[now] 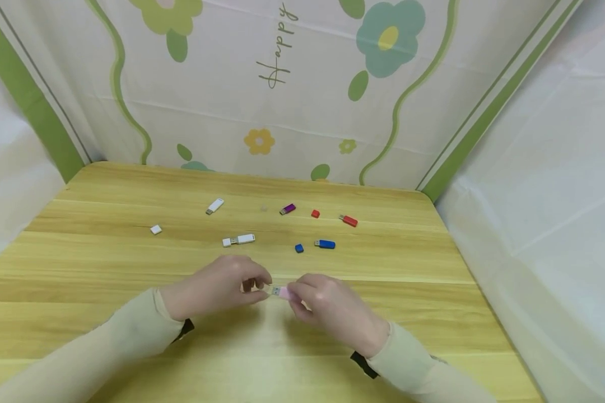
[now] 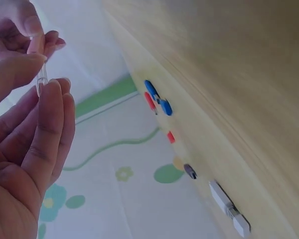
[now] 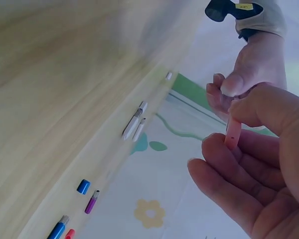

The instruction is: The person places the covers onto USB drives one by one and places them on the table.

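This is a booth-like, curtained-off table space; whether home or workplace cannot be told. A pale yellow, wood-grain tabletop [image 1: 459, 313] meets a white fabric curtain [image 1: 307, 123] printed with green, teal and yellow flowers and "Happy", with white sheeting [image 1: 549, 184] at both sides.

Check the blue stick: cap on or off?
Off: in the head view, the blue cap lies apart from the blue stick, whose metal plug is bare.
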Tool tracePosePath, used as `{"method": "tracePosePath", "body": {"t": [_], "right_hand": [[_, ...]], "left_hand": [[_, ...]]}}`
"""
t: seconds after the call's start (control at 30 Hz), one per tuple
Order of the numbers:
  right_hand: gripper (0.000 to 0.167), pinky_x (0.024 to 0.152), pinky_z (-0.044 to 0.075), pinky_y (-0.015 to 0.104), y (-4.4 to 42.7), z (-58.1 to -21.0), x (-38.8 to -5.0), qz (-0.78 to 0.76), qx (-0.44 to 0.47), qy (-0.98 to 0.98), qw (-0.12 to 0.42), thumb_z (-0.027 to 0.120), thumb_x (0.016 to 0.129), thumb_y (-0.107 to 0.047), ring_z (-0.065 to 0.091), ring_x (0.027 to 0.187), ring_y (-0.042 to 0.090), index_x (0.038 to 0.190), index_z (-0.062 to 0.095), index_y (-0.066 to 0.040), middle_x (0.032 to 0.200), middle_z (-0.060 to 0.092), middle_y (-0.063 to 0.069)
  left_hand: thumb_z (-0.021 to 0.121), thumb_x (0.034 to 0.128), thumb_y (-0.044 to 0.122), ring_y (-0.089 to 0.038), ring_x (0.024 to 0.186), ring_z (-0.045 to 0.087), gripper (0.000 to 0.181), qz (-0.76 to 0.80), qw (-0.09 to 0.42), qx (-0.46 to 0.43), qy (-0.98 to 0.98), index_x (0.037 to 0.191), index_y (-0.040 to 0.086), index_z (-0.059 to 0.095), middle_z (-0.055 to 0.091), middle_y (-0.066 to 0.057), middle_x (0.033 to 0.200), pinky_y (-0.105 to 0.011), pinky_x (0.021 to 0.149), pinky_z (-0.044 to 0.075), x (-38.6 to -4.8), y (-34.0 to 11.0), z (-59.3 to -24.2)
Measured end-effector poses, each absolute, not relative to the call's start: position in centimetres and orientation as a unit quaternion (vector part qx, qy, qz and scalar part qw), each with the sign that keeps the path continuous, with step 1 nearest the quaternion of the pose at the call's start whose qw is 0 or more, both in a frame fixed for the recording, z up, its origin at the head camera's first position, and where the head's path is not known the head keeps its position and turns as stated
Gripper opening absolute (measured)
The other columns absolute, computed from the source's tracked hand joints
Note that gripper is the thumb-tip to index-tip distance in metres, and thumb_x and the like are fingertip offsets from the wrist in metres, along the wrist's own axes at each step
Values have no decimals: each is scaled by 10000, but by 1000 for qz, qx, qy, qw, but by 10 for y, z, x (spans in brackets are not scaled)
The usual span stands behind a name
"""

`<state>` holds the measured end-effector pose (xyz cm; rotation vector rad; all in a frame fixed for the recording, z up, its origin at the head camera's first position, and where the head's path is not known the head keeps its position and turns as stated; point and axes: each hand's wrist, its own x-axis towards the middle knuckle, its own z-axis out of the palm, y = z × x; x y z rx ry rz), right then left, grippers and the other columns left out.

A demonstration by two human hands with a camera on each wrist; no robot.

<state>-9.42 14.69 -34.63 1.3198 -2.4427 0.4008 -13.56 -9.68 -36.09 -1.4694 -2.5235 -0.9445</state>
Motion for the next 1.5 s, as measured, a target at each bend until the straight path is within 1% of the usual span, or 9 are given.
{"method": "tracePosePath", "body": {"t": [0.13,0.27,0.4,0.7,0.9,1.07,1.17,1.3,1.5], "right_hand": [[129,691,506,109,147,-346,-89,144,461,-857,178,778,836,-82,651,742,70,954,743,-45,875,712,3],[157,695,517,127,148,-346,-86,148,462,-854,188,798,819,-84,653,746,74,961,741,-44,878,708,5],[163,684,515,131,149,-346,-83,148,467,-849,199,799,812,-78,634,726,69,958,736,-39,861,695,-1],[139,686,493,108,151,-345,-81,155,480,-837,211,779,811,-32,594,712,55,932,711,-36,849,658,-17],[155,683,486,103,151,-345,-79,167,477,-837,209,793,809,-31,578,706,54,941,713,-34,846,646,-17],[211,728,517,134,153,-343,-77,166,470,-842,208,802,798,-26,636,778,74,993,722,-19,925,681,10],[240,728,515,128,154,-342,-77,164,469,-841,213,810,789,-19,635,775,73,1011,720,-18,937,680,10],[252,723,508,118,155,-341,-77,164,469,-839,221,811,785,-12,619,757,68,1017,713,-20,933,671,4],[223,746,512,126,153,-338,-76,172,462,-843,215,782,813,-2,636,795,74,1021,707,-29,962,673,10]], "left_hand": [[795,835,97,-45,695,608,108,-315,50,-485,-815,928,84,742,693,50,834,-158,626,501,-127,-93,-357],[801,833,105,-32,677,575,103,-308,73,-495,-809,914,96,738,666,76,798,-144,615,481,-121,-91,-354],[798,832,102,-24,665,546,122,-301,88,-493,-812,939,85,741,649,78,784,-133,606,464,-117,-90,-352],[837,779,93,-27,618,503,177,-287,140,-495,-808,930,73,746,627,57,739,-110,559,419,-109,-88,-350],[868,732,94,-16,600,481,219,-271,191,-501,-799,911,85,744,621,60,722,-94,554,402,-106,-86,-351],[868,719,71,-23,610,500,227,-271,219,-495,-796,911,74,746,650,49,749,-96,561,416,-103,-84,-350],[872,708,57,-42,629,536,240,-278,229,-491,-793,909,63,741,668,36,768,-108,574,443,-102,-83,-351],[870,701,35,-69,670,577,271,-283,236,-492,-788,932,55,729,675,30,789,-143,606,480,-100,-82,-350],[845,702,-9,-83,694,596,291,-283,256,-497,-780,959,47,718,675,29,801,-163,633,503,-98,-83,-349]]}}
